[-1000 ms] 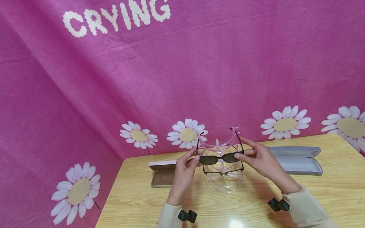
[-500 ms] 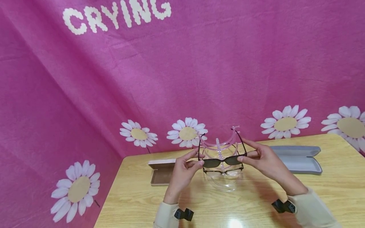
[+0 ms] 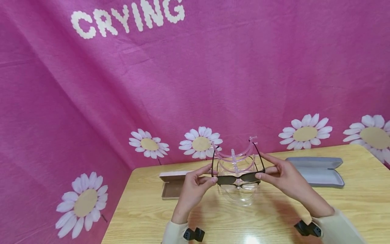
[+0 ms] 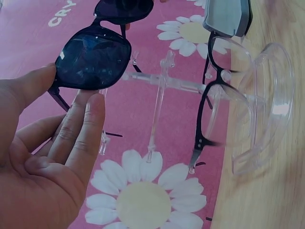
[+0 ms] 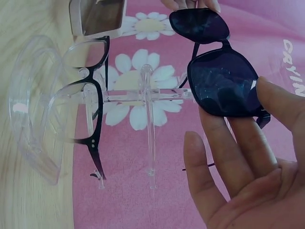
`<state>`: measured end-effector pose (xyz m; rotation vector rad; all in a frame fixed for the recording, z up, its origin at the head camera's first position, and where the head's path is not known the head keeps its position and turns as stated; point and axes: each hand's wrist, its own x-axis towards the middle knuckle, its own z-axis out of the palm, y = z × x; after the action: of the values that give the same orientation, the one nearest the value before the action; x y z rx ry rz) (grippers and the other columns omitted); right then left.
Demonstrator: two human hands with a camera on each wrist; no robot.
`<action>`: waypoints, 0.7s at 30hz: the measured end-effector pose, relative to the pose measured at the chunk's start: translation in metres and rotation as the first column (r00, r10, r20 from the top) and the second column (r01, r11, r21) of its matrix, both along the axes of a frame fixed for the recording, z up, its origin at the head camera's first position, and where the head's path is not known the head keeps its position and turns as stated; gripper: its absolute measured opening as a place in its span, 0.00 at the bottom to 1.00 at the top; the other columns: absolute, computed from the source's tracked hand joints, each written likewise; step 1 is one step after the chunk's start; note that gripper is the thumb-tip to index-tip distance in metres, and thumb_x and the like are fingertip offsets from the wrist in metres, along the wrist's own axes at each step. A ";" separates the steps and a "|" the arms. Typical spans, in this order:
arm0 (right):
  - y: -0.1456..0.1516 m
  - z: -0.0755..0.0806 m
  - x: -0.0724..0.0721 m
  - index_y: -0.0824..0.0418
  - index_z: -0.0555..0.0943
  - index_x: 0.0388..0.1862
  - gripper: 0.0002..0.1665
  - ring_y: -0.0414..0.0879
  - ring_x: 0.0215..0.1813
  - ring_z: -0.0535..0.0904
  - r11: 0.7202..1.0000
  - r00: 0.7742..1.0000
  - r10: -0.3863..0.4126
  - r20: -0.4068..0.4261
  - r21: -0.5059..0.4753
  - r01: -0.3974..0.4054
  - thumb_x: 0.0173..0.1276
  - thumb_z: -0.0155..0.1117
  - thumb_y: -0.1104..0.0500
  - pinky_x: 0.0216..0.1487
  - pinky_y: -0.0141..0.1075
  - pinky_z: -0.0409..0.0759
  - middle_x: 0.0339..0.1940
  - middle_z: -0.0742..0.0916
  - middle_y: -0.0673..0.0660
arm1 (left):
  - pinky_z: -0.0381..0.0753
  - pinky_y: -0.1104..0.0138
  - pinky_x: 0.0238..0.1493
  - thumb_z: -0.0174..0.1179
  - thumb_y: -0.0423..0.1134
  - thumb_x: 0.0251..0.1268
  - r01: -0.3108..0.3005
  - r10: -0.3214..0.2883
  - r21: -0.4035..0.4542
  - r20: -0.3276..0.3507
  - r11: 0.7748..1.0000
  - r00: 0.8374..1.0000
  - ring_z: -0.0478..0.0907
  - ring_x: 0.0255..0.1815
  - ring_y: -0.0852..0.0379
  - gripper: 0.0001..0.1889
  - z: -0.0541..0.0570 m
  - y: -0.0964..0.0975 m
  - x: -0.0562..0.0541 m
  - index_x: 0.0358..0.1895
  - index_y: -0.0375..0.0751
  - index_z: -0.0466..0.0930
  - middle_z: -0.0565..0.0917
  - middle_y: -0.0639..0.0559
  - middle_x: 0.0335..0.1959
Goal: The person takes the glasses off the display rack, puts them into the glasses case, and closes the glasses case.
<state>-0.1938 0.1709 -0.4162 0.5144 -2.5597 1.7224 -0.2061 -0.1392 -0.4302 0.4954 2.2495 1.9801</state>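
Observation:
Dark-lensed sunglasses (image 3: 226,180) with a black frame are held level between both hands, lenses facing the person. My left hand (image 3: 195,188) pinches their left corner between thumb and fingers; my right hand (image 3: 284,178) pinches the right corner the same way. The temples point away toward the top of a clear and pink plastic glasses stand (image 3: 234,156), their tips close to its upper arms. Lower on that stand sit clear-lensed eyeglasses (image 4: 204,114) with a black frame, partly overlapped by the sunglasses in the head view. In the right wrist view, the stand's clear curved base (image 5: 35,109) rests on the table.
An open brown-lined glasses case (image 3: 171,190) lies left of the stand, partly behind the left hand. To the right, an open grey glasses case (image 3: 320,176) lies on the wooden table (image 3: 365,203). A pink curtain (image 3: 228,67) with daisies hangs behind the table.
Both hands have brought the sunglasses lower and slightly rightward, nearer to the person, so they now overlap the upper edge of the clear eyeglasses. The stand and both cases stay in place.

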 end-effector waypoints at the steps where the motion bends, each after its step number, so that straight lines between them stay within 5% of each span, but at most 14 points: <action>1: 0.000 0.000 0.001 0.69 0.59 0.82 0.47 0.35 0.19 0.50 1.000 1.000 -0.001 0.006 0.002 0.001 0.72 0.71 0.59 0.20 0.37 0.61 0.29 0.93 0.52 | 0.86 0.71 0.54 0.66 0.33 0.72 0.000 0.000 -0.003 0.006 1.000 1.000 0.89 0.43 0.69 0.30 0.001 0.000 0.001 0.75 0.31 0.70 0.84 0.29 0.59; 12: -0.001 0.004 0.007 0.68 0.58 0.83 0.48 0.35 0.19 0.54 1.000 1.000 0.014 0.027 0.012 -0.015 0.72 0.71 0.58 0.23 0.35 0.65 0.29 0.92 0.50 | 0.86 0.71 0.54 0.67 0.32 0.70 -0.001 0.001 0.006 0.005 1.000 1.000 0.89 0.43 0.68 0.30 0.007 -0.003 0.010 0.74 0.32 0.71 0.84 0.28 0.58; 15: -0.001 0.004 0.008 0.71 0.58 0.82 0.48 0.31 0.20 0.64 0.999 1.000 0.021 0.016 0.026 -0.021 0.72 0.71 0.59 0.26 0.32 0.69 0.33 0.94 0.53 | 0.86 0.72 0.53 0.67 0.31 0.70 0.003 -0.003 0.000 0.006 1.000 1.000 0.89 0.43 0.69 0.30 0.007 -0.004 0.013 0.74 0.31 0.72 0.85 0.28 0.57; 21: -0.002 0.004 0.016 0.72 0.61 0.81 0.48 0.28 0.45 0.86 0.996 0.999 0.025 -0.033 0.085 -0.022 0.70 0.73 0.58 0.40 0.29 0.79 0.37 0.95 0.51 | 0.85 0.74 0.51 0.68 0.31 0.69 -0.007 0.007 -0.007 0.023 1.000 1.000 0.89 0.43 0.69 0.30 0.006 -0.007 0.024 0.72 0.28 0.72 0.85 0.26 0.56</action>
<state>-0.1776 0.1690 -0.4124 0.5740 -2.6230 1.6026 -0.1822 -0.1458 -0.4247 0.4615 2.2465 1.9710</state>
